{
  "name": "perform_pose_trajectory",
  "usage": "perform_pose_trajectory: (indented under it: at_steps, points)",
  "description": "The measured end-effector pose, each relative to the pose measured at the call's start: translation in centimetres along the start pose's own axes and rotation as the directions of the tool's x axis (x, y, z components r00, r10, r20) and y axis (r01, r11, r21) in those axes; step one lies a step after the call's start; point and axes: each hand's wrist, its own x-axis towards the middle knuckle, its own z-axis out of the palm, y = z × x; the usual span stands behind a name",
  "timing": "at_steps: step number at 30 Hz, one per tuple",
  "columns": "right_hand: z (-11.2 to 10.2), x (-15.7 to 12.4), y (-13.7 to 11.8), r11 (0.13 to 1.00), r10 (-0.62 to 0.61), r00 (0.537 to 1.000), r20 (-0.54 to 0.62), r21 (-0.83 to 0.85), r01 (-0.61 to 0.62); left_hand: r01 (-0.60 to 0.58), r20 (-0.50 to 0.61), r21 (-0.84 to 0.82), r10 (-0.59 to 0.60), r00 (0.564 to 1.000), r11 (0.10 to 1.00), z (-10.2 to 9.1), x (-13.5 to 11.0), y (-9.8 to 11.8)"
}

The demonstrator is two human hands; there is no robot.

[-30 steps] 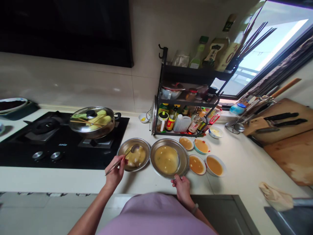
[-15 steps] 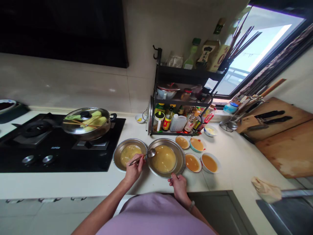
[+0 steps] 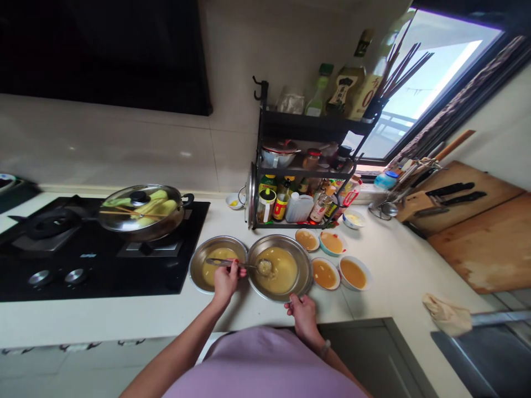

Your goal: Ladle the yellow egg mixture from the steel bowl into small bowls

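Note:
My left hand is closed round the handle of a metal ladle. The ladle's bowl sits in the yellowish, lumpy liquid of the right metal basin. My right hand pinches the near rim of that right basin. Touching it on the left is another metal basin with similar liquid, partly covered by my left hand and the ladle handle. Just right of the basins stand several small bowls of orange-brown liquid, among them a near bowl and a larger white-rimmed bowl.
A lidded pan with corn-like yellow-green food rests on the black stove at left. Behind the basins, a black rack holds bottles and jars. Knives and a cloth lie to the right.
The ladle has dipped from above the right basin's left side into its liquid, and its handle has swung to lie flatter. My right hand stays on the rim. The view has shifted slightly.

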Motion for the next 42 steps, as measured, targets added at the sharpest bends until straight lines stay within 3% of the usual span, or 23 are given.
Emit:
perform_pose_trajectory:
  at_steps: [7, 10, 14, 17, 21, 24, 27, 29, 31, 33, 38, 40, 42]
  points:
    - [-0.1, 0.1, 0.0, 1.000, -0.009, 1.000, 0.008, -0.015, 0.009, 0.008, -0.056, 0.016, -0.007, 0.998, 1.000, -0.9, 0.1, 0.8]
    - [-0.1, 0.2, 0.1, 1.000, -0.009, 1.000, 0.004, -0.020, 0.009, 0.024, -0.098, -0.053, -0.029, 0.995, 0.998, -1.6, 0.1, 1.4]
    - [-0.2, 0.3, 0.1, 1.000, -0.006, 1.000, 0.007, -0.023, 0.006, 0.022, -0.151, -0.118, -0.040, 0.988, 0.993, -3.2, -0.1, 2.6]
    - [-0.3, 0.3, 0.1, 1.000, -0.005, 1.000, 0.015, -0.022, 0.005, -0.019, -0.217, -0.070, 0.004, 0.976, 0.997, -5.0, -0.2, 3.3]
    - [-0.3, 0.4, 0.1, 1.000, -0.007, 1.000, 0.024, -0.009, 0.008, -0.092, -0.285, 0.125, 0.125, 0.950, 0.988, -7.6, -0.3, 3.4]
    - [-0.3, 0.4, 0.1, 1.000, -0.008, 1.000, 0.028, -0.009, 0.008, -0.197, -0.267, 0.354, 0.300, 0.916, 0.914, -9.1, -0.5, 2.9]
    - [-0.3, 0.3, 0.0, 1.000, -0.011, 1.000, 0.030, -0.027, 0.012, -0.401, -0.095, 0.537, 0.525, 0.846, 0.742, -10.1, -0.9, 2.0]
    - [-0.3, 0.3, -0.2, 0.999, -0.011, 0.999, 0.032, -0.034, 0.012, -0.551, 0.051, 0.567, 0.641, 0.766, 0.612, -10.3, -1.2, 1.6]
    - [-0.4, 0.3, -0.3, 0.999, -0.010, 0.999, 0.035, -0.033, 0.012, -0.649, 0.135, 0.557, 0.715, 0.686, 0.518, -10.2, -1.5, 1.3]
    - [-0.4, 0.3, -0.3, 0.999, -0.009, 0.999, 0.035, -0.032, 0.010, -0.664, 0.123, 0.544, 0.733, 0.669, 0.514, -9.6, -1.7, 1.4]
    - [-0.5, 0.5, -0.1, 0.999, -0.014, 0.999, 0.033, -0.044, 0.015, -0.538, -0.069, 0.353, 0.595, 0.801, 0.765, -6.2, -1.9, 2.3]
    - [-0.5, 0.5, 0.0, 0.998, -0.017, 0.999, 0.036, -0.055, 0.019, -0.529, -0.040, 0.296, 0.564, 0.825, 0.795, -4.5, -1.9, 2.5]
    - [-0.6, 0.6, 0.1, 0.998, -0.017, 0.999, 0.041, -0.060, 0.019, -0.576, 0.072, 0.312, 0.586, 0.807, 0.756, -2.9, -1.8, 2.4]
